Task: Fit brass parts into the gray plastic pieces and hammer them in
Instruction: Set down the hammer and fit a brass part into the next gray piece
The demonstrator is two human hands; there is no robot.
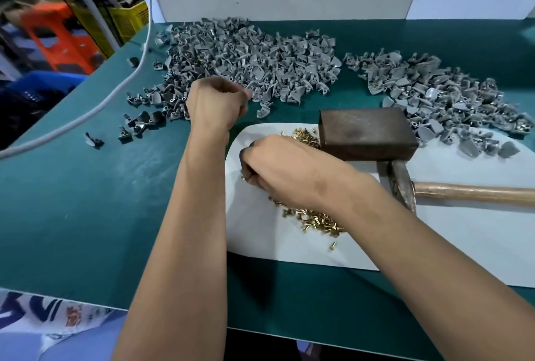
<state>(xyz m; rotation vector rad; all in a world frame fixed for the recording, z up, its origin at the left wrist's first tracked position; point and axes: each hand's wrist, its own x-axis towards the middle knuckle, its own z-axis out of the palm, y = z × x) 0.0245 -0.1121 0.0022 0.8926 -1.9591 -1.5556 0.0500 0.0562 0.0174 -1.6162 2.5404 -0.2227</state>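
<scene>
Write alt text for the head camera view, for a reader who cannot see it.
A person's right hand digs into a pile of brass parts on a white sheet, while the left hand, fingers curled, reaches the big heap of gray plastic pieces. A hammer and dark metal block lie to the right on the green table.

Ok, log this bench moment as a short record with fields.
surface: green mat
left hand: fingers curled, at the edge of the big gray piece pile; contents hidden
right hand: fingers picking in the brass parts on the white sheet
second gray pile: right of the first
metal block: on the sheet
hammer: lying unheld, handle pointing right
</scene>
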